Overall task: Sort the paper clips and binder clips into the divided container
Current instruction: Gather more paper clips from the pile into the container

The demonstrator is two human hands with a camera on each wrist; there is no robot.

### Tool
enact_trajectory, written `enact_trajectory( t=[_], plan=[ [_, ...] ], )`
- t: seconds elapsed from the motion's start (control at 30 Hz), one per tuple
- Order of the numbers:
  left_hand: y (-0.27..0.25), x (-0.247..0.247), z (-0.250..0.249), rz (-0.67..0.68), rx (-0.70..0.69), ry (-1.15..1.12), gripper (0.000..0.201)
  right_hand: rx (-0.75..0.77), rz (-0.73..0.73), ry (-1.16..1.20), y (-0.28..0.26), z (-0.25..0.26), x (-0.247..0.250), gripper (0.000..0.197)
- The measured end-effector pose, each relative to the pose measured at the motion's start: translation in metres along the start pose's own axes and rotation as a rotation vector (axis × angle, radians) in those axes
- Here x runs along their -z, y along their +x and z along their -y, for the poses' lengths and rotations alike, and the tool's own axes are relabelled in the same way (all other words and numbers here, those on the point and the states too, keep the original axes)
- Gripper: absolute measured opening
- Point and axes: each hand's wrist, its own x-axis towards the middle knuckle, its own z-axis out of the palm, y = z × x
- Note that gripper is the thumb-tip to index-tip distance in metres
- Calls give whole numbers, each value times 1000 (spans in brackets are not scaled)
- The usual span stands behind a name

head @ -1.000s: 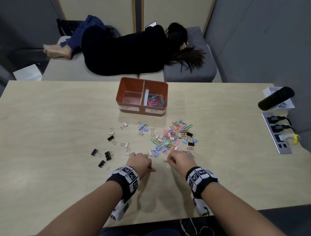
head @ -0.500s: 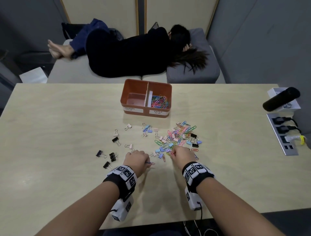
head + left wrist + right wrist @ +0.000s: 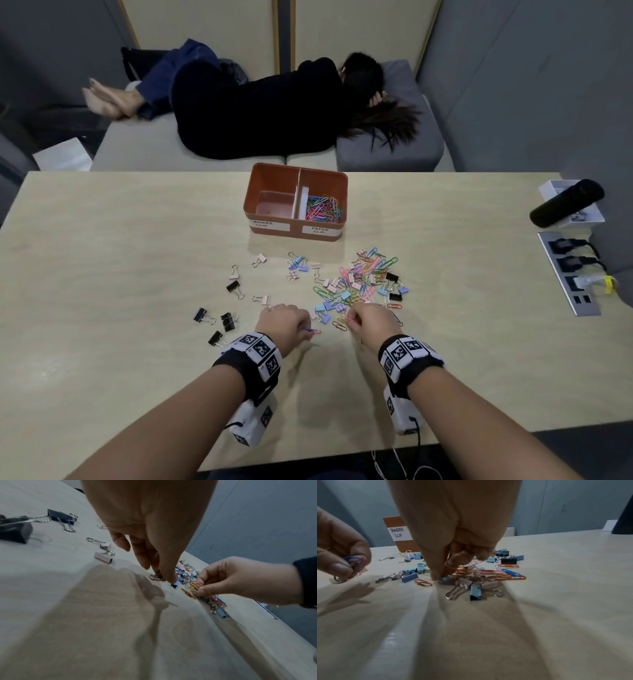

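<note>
At nine o'clock of our hands lie black binder clips [image 3: 227, 320]. Our left hand [image 3: 282, 323] pinches a few paper clips [image 3: 353, 561]. At its three o'clock, well apart, our right hand [image 3: 371, 322] pinches paper clips at the mixed pile [image 3: 356, 281]. At twelve o'clock stands the divided container [image 3: 296, 233], paper clips filling its right compartment.

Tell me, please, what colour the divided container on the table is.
The divided container is orange-brown, with white labels on its front; the head view shows it best.
</note>
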Motion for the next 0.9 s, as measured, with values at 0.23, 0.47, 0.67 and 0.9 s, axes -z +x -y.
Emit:
enact_trajectory(
  t=[0.23,0.47,0.67,0.9],
  plan=[
    [23,22,2,-139,-31,-69,19,65,80,96,-3,4,-2,14],
    [58,35,-5,-115,-27,-34,28,83,51,-81,5,5,-6,17],
    [76,29,-12,-35,-4,105,26,126,86,-151,13,6,-4,17],
    [75,24,-13,-9,75,171,11,185,77,-177,13,4,-5,19]
  ],
)
